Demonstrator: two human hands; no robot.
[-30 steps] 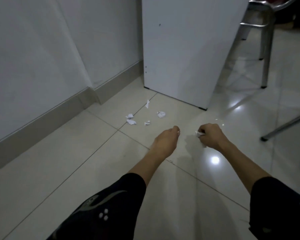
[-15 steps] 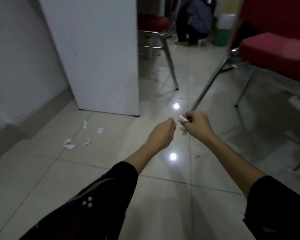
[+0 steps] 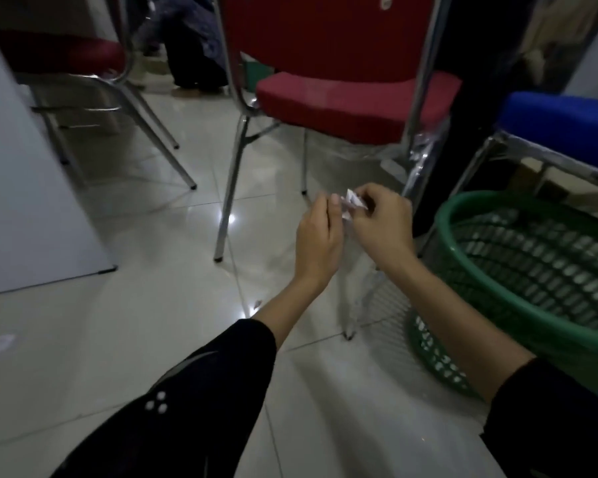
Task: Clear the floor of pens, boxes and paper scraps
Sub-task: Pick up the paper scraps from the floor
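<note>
The view has swung from the floor to a basket [image 3: 539, 319] just right of the hands, where the right hand [image 3: 380, 229] pinches the scraps [image 3: 353, 201] in tightly curled fingers and the left hand [image 3: 318, 239] curls against them, its grip unclear, so dropping them in looks near.

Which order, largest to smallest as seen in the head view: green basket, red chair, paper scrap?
1. red chair: looks largest.
2. green basket: looks smaller, but the frame edge cuts it off and it sits nearer the camera, so its rank against the chair is unsure.
3. paper scrap, held in the right hand: clearly smallest.
</note>
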